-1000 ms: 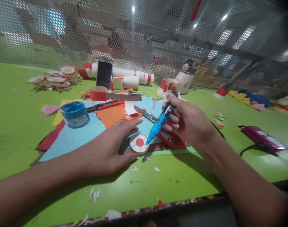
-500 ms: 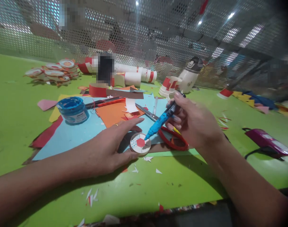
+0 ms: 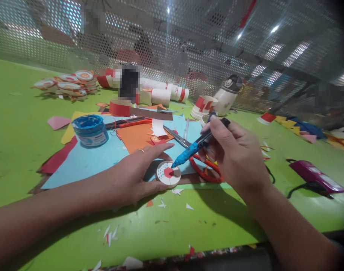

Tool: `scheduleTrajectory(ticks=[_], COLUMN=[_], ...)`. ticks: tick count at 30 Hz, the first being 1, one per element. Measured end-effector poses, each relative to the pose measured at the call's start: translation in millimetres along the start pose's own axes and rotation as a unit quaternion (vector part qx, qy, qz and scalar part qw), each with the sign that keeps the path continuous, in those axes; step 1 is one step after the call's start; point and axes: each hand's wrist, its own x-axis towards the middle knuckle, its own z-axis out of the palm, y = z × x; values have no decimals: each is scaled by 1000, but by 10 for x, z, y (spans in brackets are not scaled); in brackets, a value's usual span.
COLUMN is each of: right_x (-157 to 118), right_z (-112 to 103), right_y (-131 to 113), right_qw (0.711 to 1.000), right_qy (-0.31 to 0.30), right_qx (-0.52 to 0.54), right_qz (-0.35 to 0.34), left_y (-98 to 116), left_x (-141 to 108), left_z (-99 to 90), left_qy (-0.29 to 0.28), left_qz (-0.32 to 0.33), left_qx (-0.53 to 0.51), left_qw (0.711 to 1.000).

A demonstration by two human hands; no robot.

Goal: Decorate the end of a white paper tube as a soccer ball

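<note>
A small white disc [image 3: 173,180] with a red hexagon in its middle and blue dots on its left part lies near the table's front. Thumb and fingers of my left hand [image 3: 135,169] curl round its left side and hold it. In my right hand [image 3: 234,154] is a pen [image 3: 185,154], its lower half smeared with blue paint. The pen slants down to the left, its tip at the disc's upper part by the hexagon. Behind the pen lie scissors with red handles [image 3: 201,175], partly hidden by my right hand.
An open jar of blue paint [image 3: 91,137] stands on light blue paper [image 3: 76,169] at left. Stacked discs [image 3: 70,88], white tubes [image 3: 160,96], a paper cup [image 3: 202,107] and a bottle [image 3: 228,96] stand farther back. A purple device [image 3: 315,177] with a cord is at right. Paper scraps [image 3: 162,204] lie in front.
The pen tip has shifted slightly left and up over the disc, and my right hand has lowered a little. My left hand keeps its hold on the disc. The view has moved slightly.
</note>
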Motion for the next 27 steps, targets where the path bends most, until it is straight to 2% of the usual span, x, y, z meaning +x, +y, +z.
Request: scheduleTrajectory(ticks=[13,23,27], right_x=[-63,-46,-38], right_z=[12,6,2], right_y=[-44,-46,-30], right_qw=[993,992,996], right_qy=[9,11,8], right_qx=[-104,-116,-80], right_qz=[-48,-55,-40], left_y=[-10,-17,-9], left_x=[28,25,32], left_z=[9,5,5], left_qy=[3,12,13], left_qz=[-18,-32,-31], left_qx=[-2,-4,0], left_qw=[1000,999,999])
